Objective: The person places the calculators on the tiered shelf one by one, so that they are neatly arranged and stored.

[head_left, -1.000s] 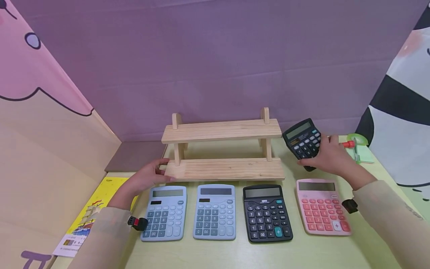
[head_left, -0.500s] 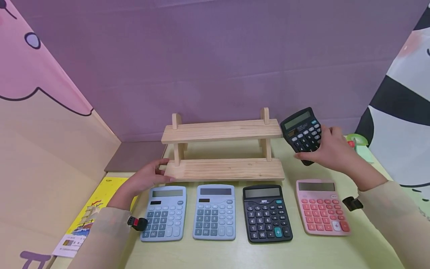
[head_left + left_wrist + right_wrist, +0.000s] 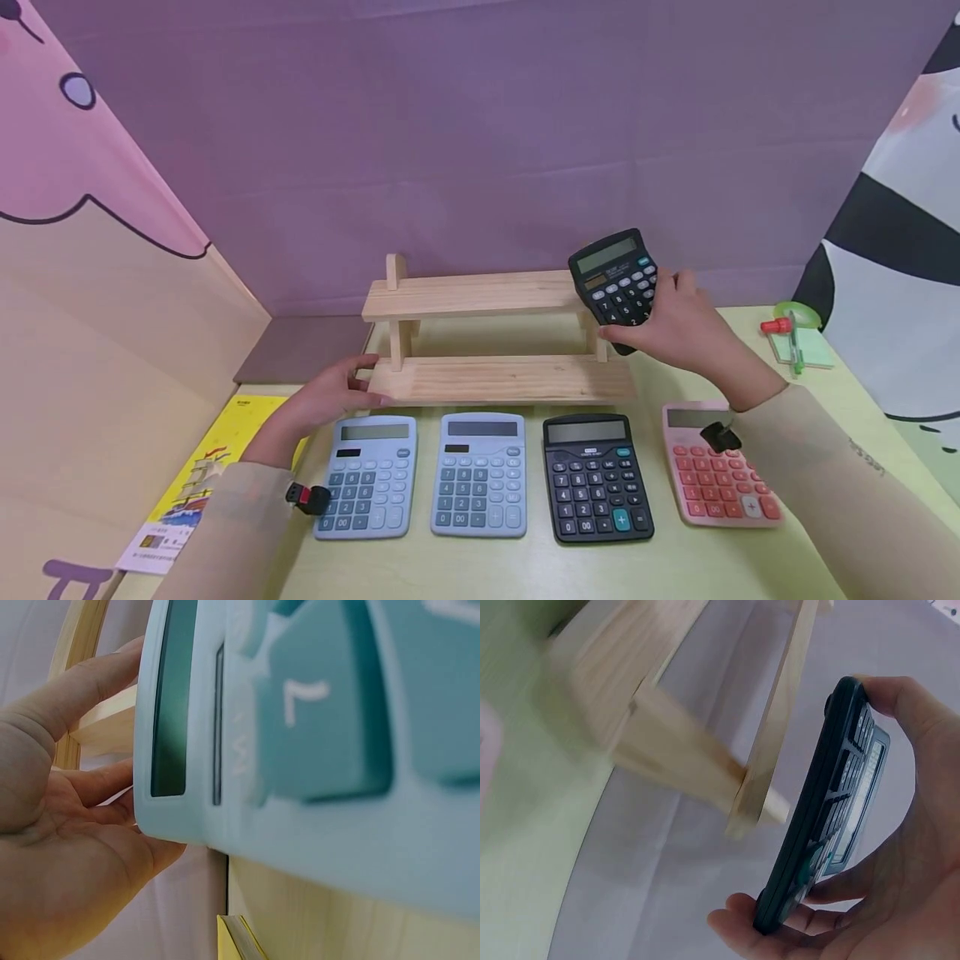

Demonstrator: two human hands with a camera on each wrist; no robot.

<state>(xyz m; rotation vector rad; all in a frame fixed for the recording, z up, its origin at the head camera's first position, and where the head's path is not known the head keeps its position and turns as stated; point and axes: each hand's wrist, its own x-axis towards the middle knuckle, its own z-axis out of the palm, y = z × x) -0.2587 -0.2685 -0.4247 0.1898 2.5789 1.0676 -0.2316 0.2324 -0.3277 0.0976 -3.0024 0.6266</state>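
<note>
In the head view, my right hand [image 3: 675,329] grips a black calculator [image 3: 615,279] by its side edges, tilted, in front of the right end of a two-tier wooden shelf [image 3: 480,379]. From the right wrist, this calculator [image 3: 817,810] shows edge-on between thumb and fingers, apart from the shelf's upper board [image 3: 769,724]. My left hand [image 3: 330,396] holds the left end of the lower board, thumb at the front edge. In the left wrist view a light blue calculator [image 3: 172,712] hides part of that hand [image 3: 67,810] and its hold.
Before the shelf lie two light blue calculators [image 3: 365,475] [image 3: 478,473], another black one [image 3: 597,477] and a pink one [image 3: 712,467], partly under the right sleeve. A yellow booklet [image 3: 202,467] is at left; a notepad with a pen [image 3: 797,346] is at right.
My right hand has carried the black calculator left and slightly up, from beside the shelf to in front of its upper right end. My left hand has stayed on the lower board.
</note>
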